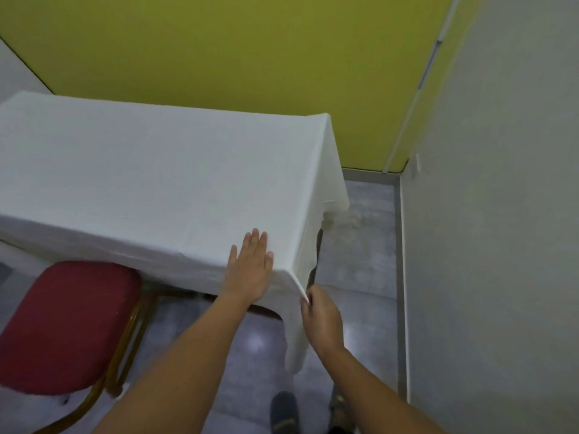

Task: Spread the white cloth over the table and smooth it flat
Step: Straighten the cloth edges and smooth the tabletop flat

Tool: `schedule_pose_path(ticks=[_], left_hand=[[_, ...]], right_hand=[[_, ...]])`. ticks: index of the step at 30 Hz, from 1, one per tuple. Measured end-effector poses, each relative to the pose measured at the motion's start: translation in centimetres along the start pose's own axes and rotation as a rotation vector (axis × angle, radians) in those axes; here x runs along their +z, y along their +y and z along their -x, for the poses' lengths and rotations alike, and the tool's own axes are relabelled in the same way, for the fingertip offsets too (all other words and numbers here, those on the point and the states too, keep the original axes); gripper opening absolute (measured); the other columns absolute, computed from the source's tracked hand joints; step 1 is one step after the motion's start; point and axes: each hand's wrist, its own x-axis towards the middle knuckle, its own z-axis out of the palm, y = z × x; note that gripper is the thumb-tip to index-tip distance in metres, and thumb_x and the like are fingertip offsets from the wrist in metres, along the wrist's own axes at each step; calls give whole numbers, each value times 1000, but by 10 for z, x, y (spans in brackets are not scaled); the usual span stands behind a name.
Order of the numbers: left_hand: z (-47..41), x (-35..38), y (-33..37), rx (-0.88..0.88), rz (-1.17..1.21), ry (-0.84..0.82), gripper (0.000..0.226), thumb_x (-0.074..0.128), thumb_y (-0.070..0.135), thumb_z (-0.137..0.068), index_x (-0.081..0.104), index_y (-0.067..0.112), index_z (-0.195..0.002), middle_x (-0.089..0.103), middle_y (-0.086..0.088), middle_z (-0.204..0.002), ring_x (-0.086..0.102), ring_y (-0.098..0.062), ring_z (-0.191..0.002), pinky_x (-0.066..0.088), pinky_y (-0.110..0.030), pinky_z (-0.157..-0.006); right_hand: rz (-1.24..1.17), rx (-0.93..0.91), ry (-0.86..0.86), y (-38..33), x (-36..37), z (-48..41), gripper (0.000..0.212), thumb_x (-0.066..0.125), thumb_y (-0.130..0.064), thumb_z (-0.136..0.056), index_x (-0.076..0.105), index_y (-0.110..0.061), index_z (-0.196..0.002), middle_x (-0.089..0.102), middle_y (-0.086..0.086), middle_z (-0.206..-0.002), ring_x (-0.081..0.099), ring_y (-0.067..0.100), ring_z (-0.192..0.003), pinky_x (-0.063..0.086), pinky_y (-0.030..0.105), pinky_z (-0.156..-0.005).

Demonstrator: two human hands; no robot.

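The white cloth (156,170) covered the tabletop. At its near right corner, the left hand (250,270) pressed flat and the right hand (319,314) pinched the hanging edge; a gentle downward pull seemed best.

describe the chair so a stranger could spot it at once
Find the big white cloth in front of the yellow wall. A chair stands at the cloth's near left edge. Its padded top is the only dark red thing here.
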Motion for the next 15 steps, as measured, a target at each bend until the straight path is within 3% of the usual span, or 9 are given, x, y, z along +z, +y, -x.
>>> schedule_pose_path(ticks=[3,6,11,15], left_hand=[[1,2,-3,28,14,12,54,13,36,-103,-2,20,-152,-8,2,-160,-8,-12,-147,-7,-37,-117],[0,3,-8,65,6,29,54,12,37,-102,0,20,-152,-6,1,-161,-7,-12,-147,-6,-36,-117],[-9,1,-6,51,-41,84,53,15,36,-102,13,19,-152,7,0,-161,6,-14,-148,-2,-42,-118],[-39,-5,13,97,-15,194,51,20,35,-102,25,16,-149,20,-4,-158,15,-18,-146,2,-45,-118]], right_hand=[[116,44,17,18,6,7,8,53,-19,-95,57,-16,-89,57,-1,-86,51,10,-68,33,17,-53],[203,118,24,28,12,12,16,52,-23,-96,64,-13,-93,60,3,-94,59,17,-76,38,20,-60],[278,122,169,19,22,17,11,71,-22,-82,67,-12,-82,63,1,-81,56,17,-72,39,24,-64],[181,181,241,25,34,16,17,73,-21,-81,57,-16,-75,61,-1,-78,52,12,-71,38,20,-64]])
